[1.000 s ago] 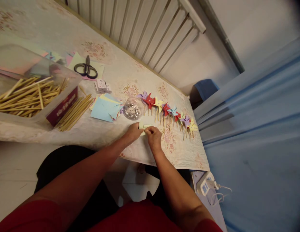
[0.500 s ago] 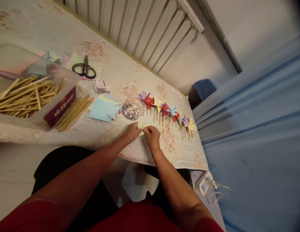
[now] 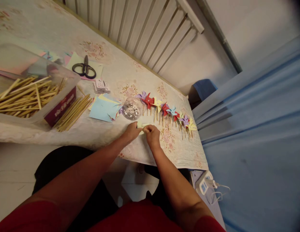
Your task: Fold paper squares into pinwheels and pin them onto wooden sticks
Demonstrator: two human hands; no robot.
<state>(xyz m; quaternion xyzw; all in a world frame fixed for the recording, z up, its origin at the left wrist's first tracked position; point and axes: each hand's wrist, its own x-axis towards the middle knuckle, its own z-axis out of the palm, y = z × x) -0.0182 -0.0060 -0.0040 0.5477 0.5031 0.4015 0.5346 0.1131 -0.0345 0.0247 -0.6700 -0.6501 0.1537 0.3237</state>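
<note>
My left hand (image 3: 132, 131) and my right hand (image 3: 151, 134) meet over a small pale yellow piece of paper (image 3: 140, 124) near the table's front edge. Both hands pinch it with closed fingers. Just beyond them stands a round clear container of shiny pins (image 3: 131, 109). A row of finished paper pinwheels (image 3: 167, 111) on sticks lies to the right of it, in red, purple, yellow and blue.
A stack of coloured paper squares (image 3: 104, 108) lies left of the pin container. Loose wooden sticks (image 3: 72, 112) and a clear box of sticks (image 3: 26, 95) sit at left. Black scissors (image 3: 84, 67) and a small white box (image 3: 100, 86) lie further back. A charger (image 3: 205, 184) sits on the floor.
The hands have shifted very slightly on the paper; the view drifted a little. Nothing else moved.
</note>
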